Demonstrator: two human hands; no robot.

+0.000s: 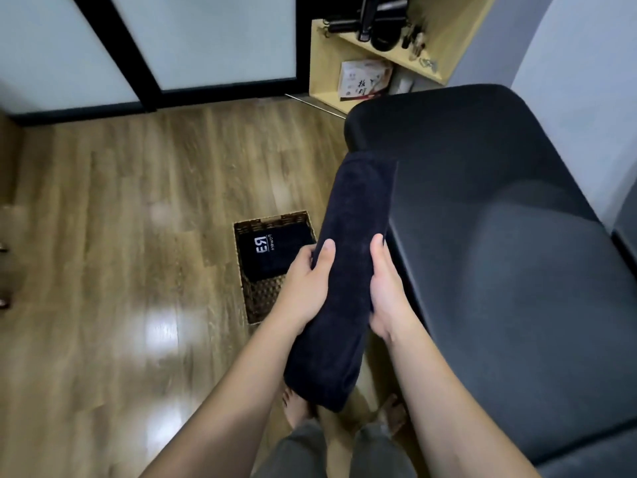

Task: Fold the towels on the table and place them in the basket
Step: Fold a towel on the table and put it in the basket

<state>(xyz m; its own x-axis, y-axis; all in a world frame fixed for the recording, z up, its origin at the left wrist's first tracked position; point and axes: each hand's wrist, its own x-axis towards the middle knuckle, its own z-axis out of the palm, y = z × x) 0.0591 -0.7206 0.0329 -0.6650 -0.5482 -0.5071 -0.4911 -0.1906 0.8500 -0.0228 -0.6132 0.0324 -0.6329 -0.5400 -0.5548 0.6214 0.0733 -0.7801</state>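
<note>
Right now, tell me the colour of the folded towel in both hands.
Very dark navy, nearly black, plain; the head view shows the towel.

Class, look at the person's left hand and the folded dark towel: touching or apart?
Touching. The head view shows the left hand gripping the folded dark towel, thumb on top.

Basket (255, 298) sits on the floor (120, 236) left of the table (499, 253).

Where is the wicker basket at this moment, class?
In the head view the wicker basket stands on the wooden floor, left of the dark padded table and partly behind the left hand gripping the folded dark towel.
</note>
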